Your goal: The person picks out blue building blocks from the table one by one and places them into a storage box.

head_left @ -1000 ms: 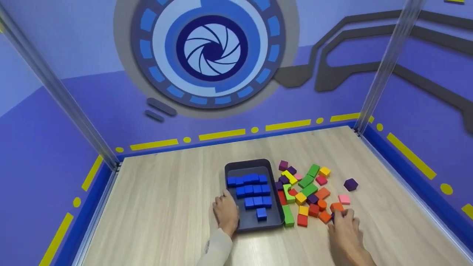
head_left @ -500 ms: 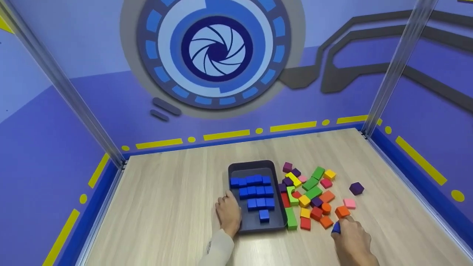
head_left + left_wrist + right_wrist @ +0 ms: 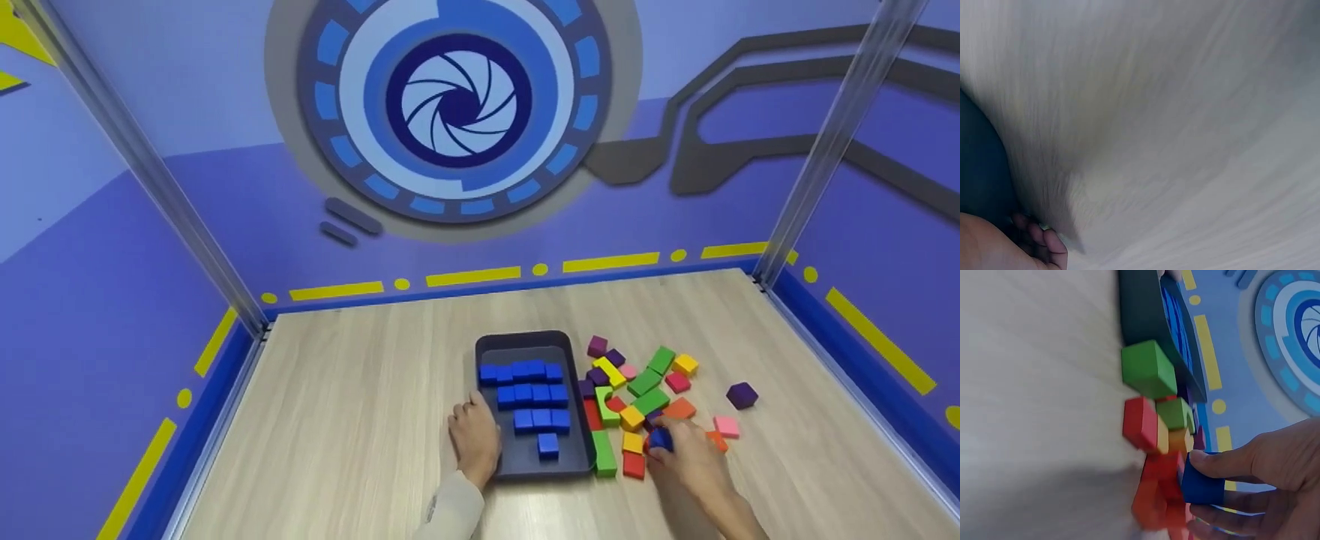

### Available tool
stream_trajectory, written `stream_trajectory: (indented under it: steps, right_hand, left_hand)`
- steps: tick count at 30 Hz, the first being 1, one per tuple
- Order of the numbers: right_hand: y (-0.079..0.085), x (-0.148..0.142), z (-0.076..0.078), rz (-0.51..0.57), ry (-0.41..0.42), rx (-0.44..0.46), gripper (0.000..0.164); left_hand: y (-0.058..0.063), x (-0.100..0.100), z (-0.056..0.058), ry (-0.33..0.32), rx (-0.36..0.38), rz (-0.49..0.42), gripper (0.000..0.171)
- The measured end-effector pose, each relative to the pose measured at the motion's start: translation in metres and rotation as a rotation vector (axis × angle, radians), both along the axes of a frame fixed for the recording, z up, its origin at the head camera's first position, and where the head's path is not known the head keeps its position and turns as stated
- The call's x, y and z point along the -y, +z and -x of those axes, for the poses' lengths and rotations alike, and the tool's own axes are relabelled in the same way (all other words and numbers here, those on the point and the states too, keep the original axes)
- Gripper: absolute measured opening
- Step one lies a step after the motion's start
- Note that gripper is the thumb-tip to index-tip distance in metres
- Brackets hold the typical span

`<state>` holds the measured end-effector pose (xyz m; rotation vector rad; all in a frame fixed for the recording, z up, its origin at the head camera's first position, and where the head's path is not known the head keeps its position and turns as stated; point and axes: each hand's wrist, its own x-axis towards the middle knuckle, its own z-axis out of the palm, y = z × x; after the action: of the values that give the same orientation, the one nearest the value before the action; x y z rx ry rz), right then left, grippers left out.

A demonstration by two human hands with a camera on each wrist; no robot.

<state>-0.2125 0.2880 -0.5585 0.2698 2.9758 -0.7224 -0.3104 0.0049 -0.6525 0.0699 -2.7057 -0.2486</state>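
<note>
My right hand [image 3: 697,459] pinches a blue cube [image 3: 660,439] between thumb and fingers, over the near part of the loose blocks. In the right wrist view, the thumb [image 3: 1221,463] lies on one side of the cube, with red and orange blocks just beyond it. A dark grey tray [image 3: 517,459] holds several blue cubes [image 3: 532,394] in rows, with a single one [image 3: 548,445] nearest me. My left hand [image 3: 475,439] holds the tray at its left rim; in the left wrist view its curled fingers [image 3: 1053,244] meet the dark tray wall [image 3: 982,157].
Loose blocks in green, yellow, red, orange, pink and purple crowd the tray's right side. A long green block [image 3: 604,454] lies against it. One purple cube [image 3: 742,395] sits apart at the right. Blue-purple panels [image 3: 420,225] wall in the wooden table [image 3: 360,390].
My right hand has picked up the blue cube among the orange blocks and carried it left toward the tray. My left hand has stayed at the tray's rim. The head view has shifted slightly.
</note>
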Motion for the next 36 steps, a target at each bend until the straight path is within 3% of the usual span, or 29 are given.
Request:
stream_trajectory:
  steps: [9, 16, 22, 30, 36]
  right_hand:
    - [-0.004, 0.068, 0.03, 0.085, 0.245, -0.231, 0.037]
    - [-0.009, 0.091, 0.045, 0.093, 0.413, -0.2, 0.033]
    - [-0.009, 0.091, 0.048, 0.085, 0.448, -0.193, 0.033]
    - [-0.01, 0.089, 0.041, -0.013, 0.508, -0.295, 0.038]
    - [-0.021, 0.089, 0.046, -0.01, 0.529, -0.367, 0.036]
  left_hand:
    - [0.0, -0.001, -0.001, 0.013, -0.016, -0.018, 0.052]
    - [-0.001, -0.002, 0.004, 0.015, 0.003, -0.027, 0.049]
    - [0.003, -0.004, 0.003, 0.022, 0.025, -0.064, 0.048]
    - [0.002, -0.003, 0.002, 0.018, 0.02, -0.066, 0.049]
    - [0.003, 0.0, 0.003, 0.02, 0.005, -0.029, 0.049]
